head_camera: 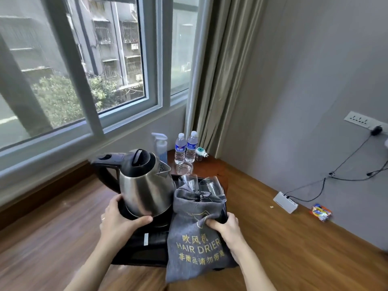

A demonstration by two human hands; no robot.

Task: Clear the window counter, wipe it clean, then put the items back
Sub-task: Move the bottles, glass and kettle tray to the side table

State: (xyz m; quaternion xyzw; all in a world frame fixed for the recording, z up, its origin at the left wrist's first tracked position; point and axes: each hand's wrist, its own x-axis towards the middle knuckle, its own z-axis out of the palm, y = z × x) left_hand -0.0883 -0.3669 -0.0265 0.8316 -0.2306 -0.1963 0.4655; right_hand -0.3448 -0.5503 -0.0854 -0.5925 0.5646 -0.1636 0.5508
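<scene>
A black tray point(147, 244) sits in front of me on the wooden counter point(63, 223). It carries a steel kettle point(144, 185) with a black lid and handle, two clear glasses point(207, 186) and a grey hair drier bag point(197, 232). My left hand point(119, 222) grips the tray's left edge beside the kettle base. My right hand point(226, 226) holds the tray's right edge, pinching the bag against it. Whether the tray is lifted off the counter I cannot tell.
At the back corner stand a spray bottle point(160, 145), two water bottles point(185, 149), a small plug-in device point(200, 153) and an upturned glass point(184, 168). A white box point(285, 202) with cables and a snack packet point(321, 212) lie by the right wall. Window and curtain stand behind.
</scene>
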